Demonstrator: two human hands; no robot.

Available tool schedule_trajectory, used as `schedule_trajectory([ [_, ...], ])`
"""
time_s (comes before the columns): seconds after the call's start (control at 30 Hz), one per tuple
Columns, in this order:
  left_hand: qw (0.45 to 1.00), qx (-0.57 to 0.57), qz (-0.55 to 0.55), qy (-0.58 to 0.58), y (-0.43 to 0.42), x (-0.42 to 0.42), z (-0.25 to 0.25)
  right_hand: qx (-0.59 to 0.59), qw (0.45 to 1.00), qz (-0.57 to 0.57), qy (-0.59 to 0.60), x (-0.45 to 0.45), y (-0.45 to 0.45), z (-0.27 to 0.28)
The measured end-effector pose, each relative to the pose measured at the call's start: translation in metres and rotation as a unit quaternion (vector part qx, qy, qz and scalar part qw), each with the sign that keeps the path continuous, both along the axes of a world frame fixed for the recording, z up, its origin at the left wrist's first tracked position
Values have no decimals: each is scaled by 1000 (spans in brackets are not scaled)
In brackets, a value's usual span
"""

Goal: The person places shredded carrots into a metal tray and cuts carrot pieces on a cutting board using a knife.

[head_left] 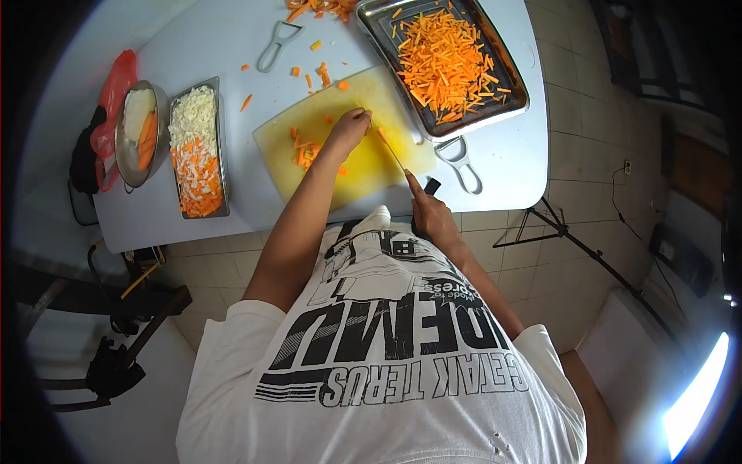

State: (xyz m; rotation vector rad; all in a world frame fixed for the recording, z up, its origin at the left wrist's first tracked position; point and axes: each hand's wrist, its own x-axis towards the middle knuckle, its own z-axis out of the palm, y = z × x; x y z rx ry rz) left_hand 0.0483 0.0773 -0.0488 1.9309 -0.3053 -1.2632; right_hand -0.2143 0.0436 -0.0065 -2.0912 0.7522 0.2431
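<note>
My right hand [434, 216] is closed round the dark handle of a knife [393, 151], whose thin blade slants up and left over the yellow-stained cutting board [286, 131]. Close to the knife's tip, the fingers of my left hand [350, 130] are curled together above the board; whatever they hold is hidden. A small orange carrot piece [381, 134] shows beside the blade. Cut carrot pieces [306, 153] lie in a loose pile on the board, left of my left wrist.
A dark metal tray [514, 104] holds carrot sticks at upper right. Two peelers [464, 172] [276, 48] lie on the white table [255, 120]. Left stand a steel pan [197, 207] of chopped white and orange vegetables and a round bowl [161, 116]. Carrot scraps [323, 8] lie at the far side.
</note>
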Motion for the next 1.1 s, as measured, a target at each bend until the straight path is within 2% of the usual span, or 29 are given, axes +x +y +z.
schedule_trajectory([
  [0.1,1000,3,11,20,0,-2,0,20,1000,-7,-3,0,-1,0],
  [0.2,999,23,9,33,3,-2,10,8,998,25,57,0,-2,-7],
  [0.3,998,4,-38,-59,5,0,4,-4,999,13,44,-1,-1,-8],
  [0.4,995,-6,17,-100,14,-2,17,91,993,-16,-67,-8,-15,2],
  [0.47,991,-20,72,-113,27,-7,22,119,989,-31,-86,-11,-23,5],
  [0.5,987,-27,101,-119,34,-8,20,98,986,-29,-131,-13,-25,2],
  [0.53,987,-19,62,-145,41,-10,14,75,981,-25,-174,-14,-28,1],
  [0.63,988,-59,144,-16,37,-39,9,154,979,-35,-130,-17,-39,8],
  [0.67,983,-70,167,32,32,-46,11,152,976,-27,-152,-17,-41,8],
  [0.7,985,-62,105,-122,31,-51,7,153,981,-25,-120,-14,-45,17],
  [0.73,960,-51,41,-272,28,-57,3,154,984,-24,-88,-12,-51,30],
  [0.77,909,-36,-22,-414,24,-62,-1,154,986,-24,-54,-11,-55,38],
  [0.8,920,27,-15,-391,17,-65,9,138,984,-28,-106,-12,-55,33],
  [0.87,912,42,-26,-408,12,-69,7,113,986,-21,-122,-17,-60,29],
  [0.97,910,36,-43,-411,6,-69,-5,127,987,-42,-92,-14,-68,38],
  [1.03,909,21,-53,-412,4,-71,-15,141,986,-89,-17,-7,-68,64],
  [1.1,905,5,-55,-422,6,-70,-22,65,952,-91,-284,-7,-69,12],
])
